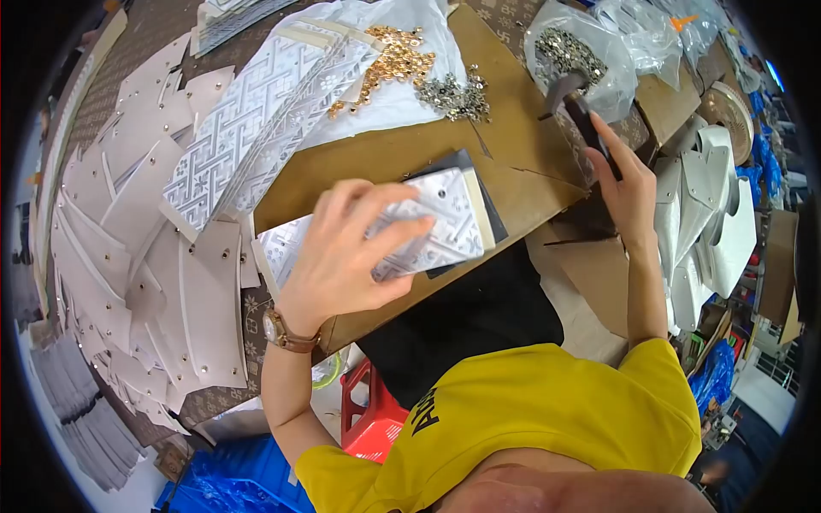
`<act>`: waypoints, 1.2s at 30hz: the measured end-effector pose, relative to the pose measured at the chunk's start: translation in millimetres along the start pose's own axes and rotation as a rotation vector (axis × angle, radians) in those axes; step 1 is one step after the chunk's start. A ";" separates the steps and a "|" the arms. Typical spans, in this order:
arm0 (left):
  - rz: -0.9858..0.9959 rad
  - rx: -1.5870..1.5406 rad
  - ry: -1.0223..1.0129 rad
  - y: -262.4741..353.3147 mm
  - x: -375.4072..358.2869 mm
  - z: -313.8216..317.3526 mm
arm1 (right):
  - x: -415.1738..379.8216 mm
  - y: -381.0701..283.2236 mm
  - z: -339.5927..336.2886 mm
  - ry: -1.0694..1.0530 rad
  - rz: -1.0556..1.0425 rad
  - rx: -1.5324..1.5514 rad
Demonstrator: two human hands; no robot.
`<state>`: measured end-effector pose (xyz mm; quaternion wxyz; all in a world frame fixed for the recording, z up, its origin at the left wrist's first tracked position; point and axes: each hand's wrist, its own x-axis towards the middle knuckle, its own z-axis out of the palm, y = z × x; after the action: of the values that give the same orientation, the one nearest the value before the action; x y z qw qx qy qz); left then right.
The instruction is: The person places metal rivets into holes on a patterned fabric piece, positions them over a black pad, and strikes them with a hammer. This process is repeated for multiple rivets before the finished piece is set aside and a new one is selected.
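My right hand (631, 192) is wrapped round the dark handle of a hammer (588, 128), raised off the right side of the cardboard, its head pointing up and away. My left hand (351, 248), a watch on its wrist, lies over a grey-and-white patterned panel (449, 214) with its fingers bent on it. A small dark stud or hole (441, 194) shows near the panel's upper edge. Beneath the panel sits a dark flat pad (492, 201). The left palm hides part of the panel, and what its fingertips press on is partly covered.
Gold studs (398, 67) and silver studs (457, 98) lie heaped on a white sheet beyond the cardboard (522, 120). Patterned panels (248, 128) are stacked at left, beside many beige studded pieces (201, 299). A plastic bag of metal studs (569, 53) and white pieces (697, 205) stand at right.
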<state>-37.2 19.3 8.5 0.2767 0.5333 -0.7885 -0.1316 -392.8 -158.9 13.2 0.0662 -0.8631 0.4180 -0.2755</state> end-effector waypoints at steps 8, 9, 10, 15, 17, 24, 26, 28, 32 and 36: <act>-0.202 0.048 0.446 -25.5 -6.0 -26.5 | 31.6 -60.1 34.3 0.040 -0.300 0.164; -0.219 0.055 0.474 -27.2 -7.0 -26.3 | 37.0 -76.9 48.0 -0.032 -0.357 0.284; -0.208 0.065 0.472 -28.4 -7.2 -27.1 | 42.1 -89.5 65.4 -0.043 -0.395 0.300; -0.213 0.100 0.613 -31.0 -9.1 -30.4 | 81.8 -114.0 102.2 -0.207 -0.469 0.221; -0.226 0.100 0.653 -31.3 -10.3 -33.6 | 88.6 -116.7 101.7 -0.273 -0.489 0.267; -0.232 0.076 0.697 -28.6 -10.8 -31.9 | 98.5 -111.0 102.6 -0.412 -0.506 0.338; -0.241 0.075 0.730 -29.5 -11.8 -32.1 | 103.3 -108.7 96.1 -0.576 -0.476 0.440; -0.247 0.079 0.737 -30.8 -11.7 -31.9 | 108.9 -108.7 93.2 -0.657 -0.460 0.489; -0.250 0.106 0.703 -31.0 -9.6 -29.6 | 119.8 -109.2 95.7 -0.882 -0.412 0.569; -0.253 0.126 0.671 -32.1 -10.4 -27.7 | 126.5 -107.4 103.9 -0.943 -0.489 0.612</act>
<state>6.3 18.5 11.9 0.4681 0.6562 -0.5880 0.0666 -201.0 -197.9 16.1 0.4237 -0.9048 0.0355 0.0216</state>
